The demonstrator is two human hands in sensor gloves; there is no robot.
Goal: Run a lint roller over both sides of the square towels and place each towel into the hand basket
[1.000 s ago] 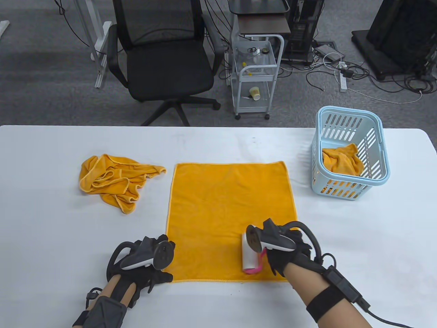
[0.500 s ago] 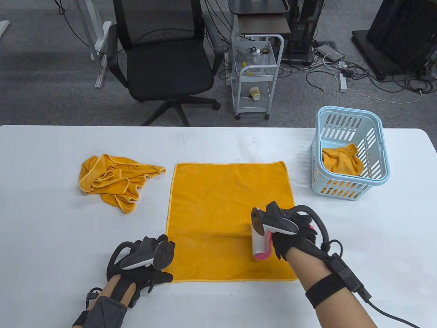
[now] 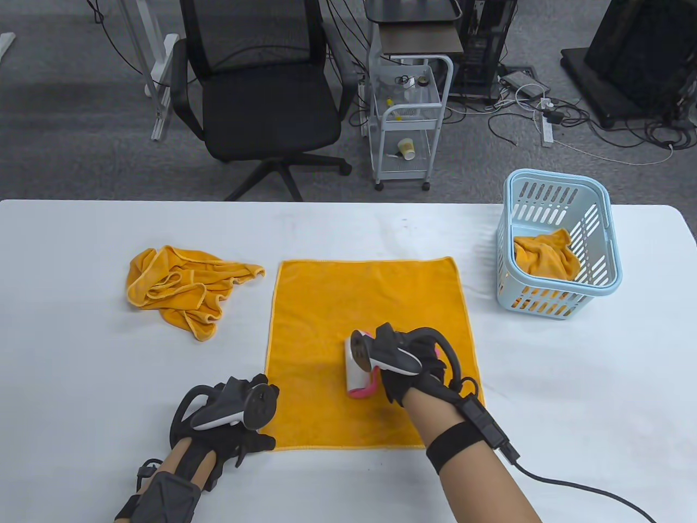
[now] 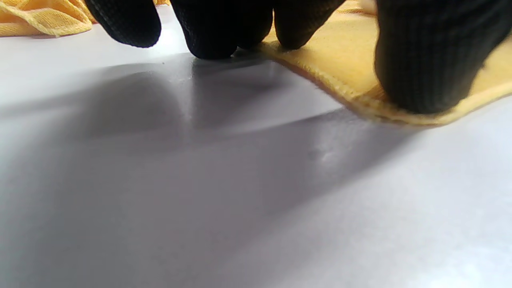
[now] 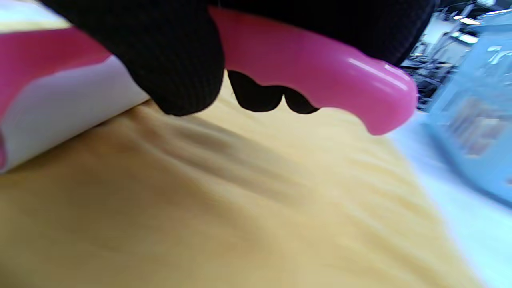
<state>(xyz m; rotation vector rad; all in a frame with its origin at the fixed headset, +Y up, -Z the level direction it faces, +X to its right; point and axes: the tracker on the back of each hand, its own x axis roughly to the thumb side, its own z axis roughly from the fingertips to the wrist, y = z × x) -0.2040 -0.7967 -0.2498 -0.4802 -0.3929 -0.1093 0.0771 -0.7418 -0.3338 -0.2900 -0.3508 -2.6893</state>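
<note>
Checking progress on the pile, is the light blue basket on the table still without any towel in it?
No, a crumpled orange towel already lies inside the light blue basket in the table view.

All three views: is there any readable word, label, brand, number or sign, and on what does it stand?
None can be read.
Lint roller, held by the right hand: no print shows on its white roll or pink handle.
Hand basket: plain blue plastic, no label visible.
Spread towel: plain orange, no tag in view.
Trackers on both hands: no legible marking.
Cart items behind the table: too small to read.
</note>
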